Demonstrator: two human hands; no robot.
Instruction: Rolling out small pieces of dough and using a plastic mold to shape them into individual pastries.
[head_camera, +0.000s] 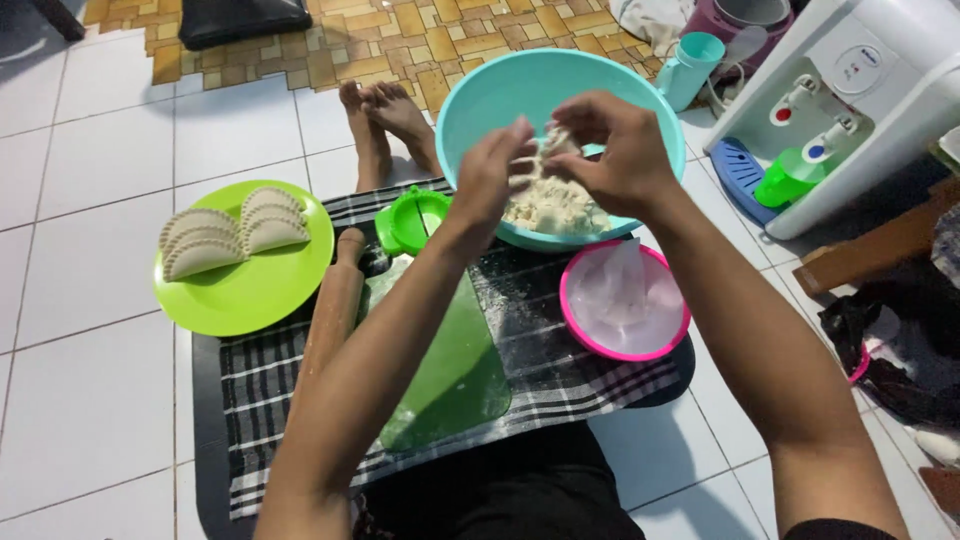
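1. While several folded pastries already lay on the green plate left of the bowl, much dough remained inside it.
2. Both hands, left and right, hovered above the bowl, fingers pinching a dough piece between them.

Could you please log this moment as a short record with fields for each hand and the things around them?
setting: white tiled floor, person seated, checked cloth spread in front
left hand: pinching dough over the teal bowl
right hand: pulling the same dough
green plate: folded, crimped pastries, on the left
on cloth: rolling pin, green board, green press mould
pink bowl: white bag inside, right of board
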